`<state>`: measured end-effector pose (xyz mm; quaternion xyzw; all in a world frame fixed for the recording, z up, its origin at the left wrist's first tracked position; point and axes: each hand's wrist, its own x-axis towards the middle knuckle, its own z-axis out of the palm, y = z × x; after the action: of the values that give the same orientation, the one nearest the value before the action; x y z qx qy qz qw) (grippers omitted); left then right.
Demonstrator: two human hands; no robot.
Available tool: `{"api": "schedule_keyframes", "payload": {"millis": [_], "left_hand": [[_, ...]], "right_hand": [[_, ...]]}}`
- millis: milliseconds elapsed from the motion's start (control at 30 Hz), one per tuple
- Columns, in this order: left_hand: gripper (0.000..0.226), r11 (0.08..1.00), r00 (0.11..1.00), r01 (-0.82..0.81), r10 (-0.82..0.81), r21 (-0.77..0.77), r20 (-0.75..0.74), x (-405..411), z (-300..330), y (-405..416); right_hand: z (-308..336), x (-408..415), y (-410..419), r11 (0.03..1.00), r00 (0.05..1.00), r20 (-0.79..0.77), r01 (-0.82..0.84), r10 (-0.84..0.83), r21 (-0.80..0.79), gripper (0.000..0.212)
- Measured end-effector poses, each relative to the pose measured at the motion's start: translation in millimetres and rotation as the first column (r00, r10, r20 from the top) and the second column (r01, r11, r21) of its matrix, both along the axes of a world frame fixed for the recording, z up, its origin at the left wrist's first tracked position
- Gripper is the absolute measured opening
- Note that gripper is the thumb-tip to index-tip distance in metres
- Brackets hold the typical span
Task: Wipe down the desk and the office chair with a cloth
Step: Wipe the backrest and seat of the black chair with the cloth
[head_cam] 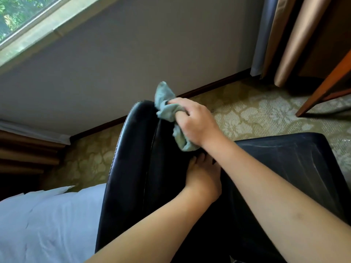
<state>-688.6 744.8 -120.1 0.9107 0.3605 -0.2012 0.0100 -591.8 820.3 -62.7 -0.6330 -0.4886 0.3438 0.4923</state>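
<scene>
While right hand [193, 121] grips cloth [167, 109] on chair [133, 158] | left hand [204, 177] flat, released

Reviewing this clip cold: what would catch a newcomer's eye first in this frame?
Probably the blue-green cloth at centre frame, bunched in the right hand against the top edge of the black chair back. Just below, the left hand rests on the chair, its forearm crossing under the right one. The bright window at upper left and the white bedding at lower left frame the scene.
</scene>
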Motion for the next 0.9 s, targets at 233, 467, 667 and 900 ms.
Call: {"api": "schedule_keyframes", "payload": {"millis": [233, 467, 667, 900], "left_hand": [[0.035, 1.000, 0.999, -0.016, 0.015, -0.024, -0.051, -2, 2, 1], [0.042, 0.990, 0.990, -0.071, 0.055, -0.118, -0.134, 3, 7, 5], [0.033, 1.000, 0.994, 0.007, -0.008, -0.013, -0.108, 2, 10, 0], [0.032, 0.990, 0.960, 0.135, -0.120, 0.042, -0.252, 41, -14, 12]], "right_hand": [[-23, 19, -6, 0.940, 0.992, 0.070, -0.077, 0.106, -0.334, 0.033], [14, 0, 2, 0.990, 0.981, -0.131, -0.141, 0.144, 0.029, 0.034], [-65, 26, 3, 0.945, 0.995, -0.015, -0.097, 0.097, -0.312, 0.032], [-164, 56, -6, 0.791, 0.987, -0.151, -0.057, -0.045, -0.610, 0.029]]}}
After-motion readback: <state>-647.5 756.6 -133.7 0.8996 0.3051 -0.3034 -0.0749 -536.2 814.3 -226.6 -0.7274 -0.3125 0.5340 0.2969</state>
